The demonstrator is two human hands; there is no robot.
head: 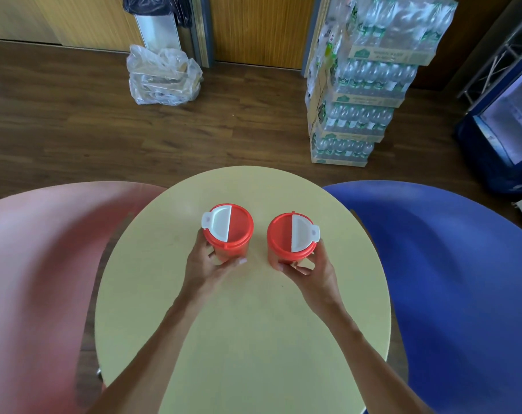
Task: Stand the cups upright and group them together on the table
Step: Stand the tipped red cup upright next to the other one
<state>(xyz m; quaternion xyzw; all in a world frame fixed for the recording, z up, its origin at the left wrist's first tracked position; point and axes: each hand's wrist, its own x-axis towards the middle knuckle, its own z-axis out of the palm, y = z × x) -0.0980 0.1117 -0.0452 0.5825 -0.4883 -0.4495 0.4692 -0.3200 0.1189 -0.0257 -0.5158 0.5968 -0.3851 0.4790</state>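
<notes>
- Now both red cups stand upright near the middle of the table [244,339], lids on top, with a clear gap of bare tabletop between them.
- Left cup [228,231]: the left hand [207,264] is wrapped around its near side, thumb and fingers pressed on the wall.
- Right cup [292,237]: the right hand [309,268] clasps it low on the near side, fingers curled around the base.
- Likely trouble: with such low grips, a quick slide inward could catch a base on the tabletop and tip a cup over.
- Also worth watching: each lid carries a white flap [219,222], and the tabs point outward; a hard knock together might pop one open.
- Beyond the table, a pink chair [38,264] sits to the left and a blue chair [450,264] to the right, so a cup that toppled and rolled off the round edge would probably land there.
</notes>
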